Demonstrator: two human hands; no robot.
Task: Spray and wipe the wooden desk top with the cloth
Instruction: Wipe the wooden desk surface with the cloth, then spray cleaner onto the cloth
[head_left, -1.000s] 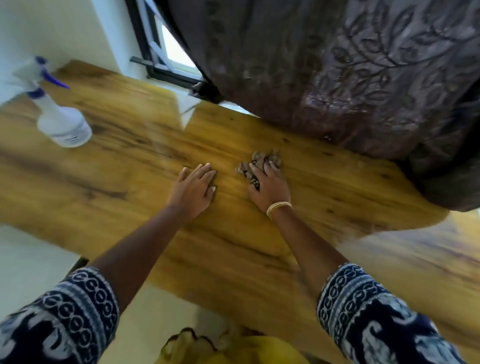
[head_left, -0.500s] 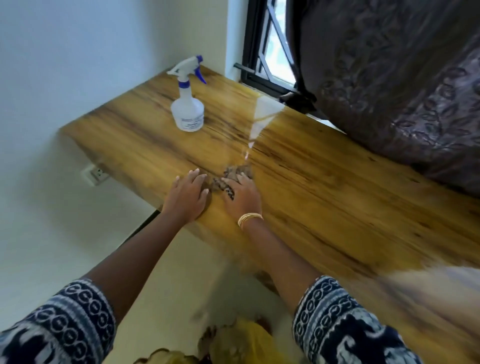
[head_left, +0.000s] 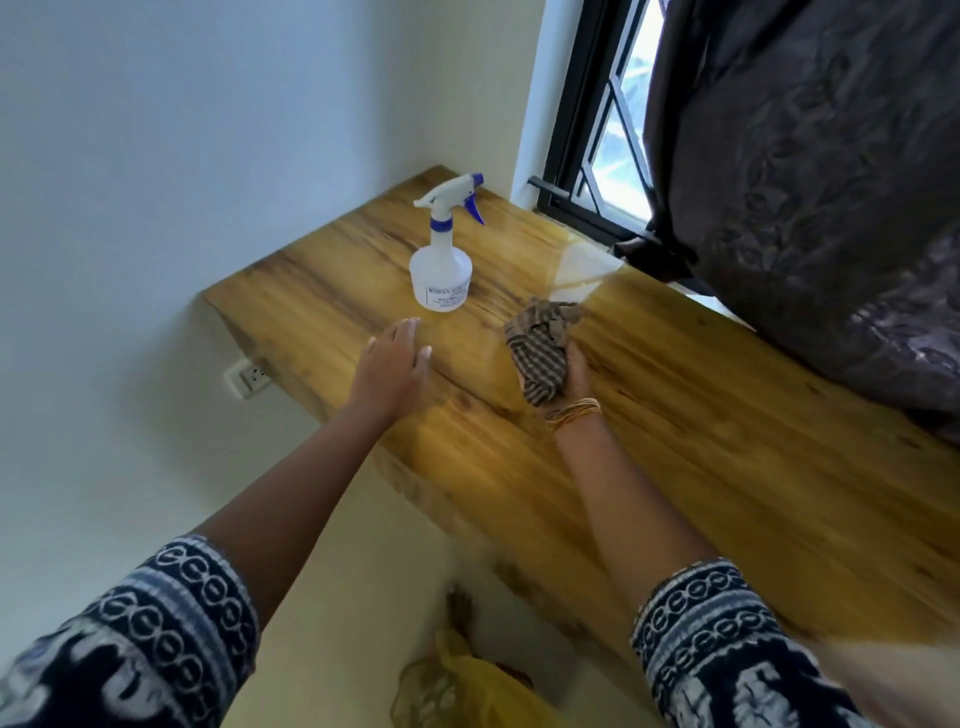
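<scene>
My right hand has its fingers curled round the cloth, bunched into a wad and lifted so that most of it stands up out of my grip, near the middle of the wooden desk top and closer to the back edge than the front. Whether the wad's lower end touches the wood I cannot tell. I hold it balled like this, I judge, so a thick pad meets the surface and no loose corner drags. My left hand is flat and relaxed, fingers straight and gripping nothing, stretched out over the desk near its front edge and pointing toward the spray bottle; to me that reads as a reach for another round of spray. The bottle stands upright near the left back corner, just beyond my fingertips but not touching them, its trigger head turned toward the window, parked where it is out of the wiping path yet within reach. The desk top itself is a glossy, honey-coloured slab with dark grain streaks running along its length; it mirrors the window as a pale patch just behind the cloth. The cloth is brown and tan with fine stripes, crumpled and soft. A dark patterned curtain hangs over the back edge on the right.
</scene>
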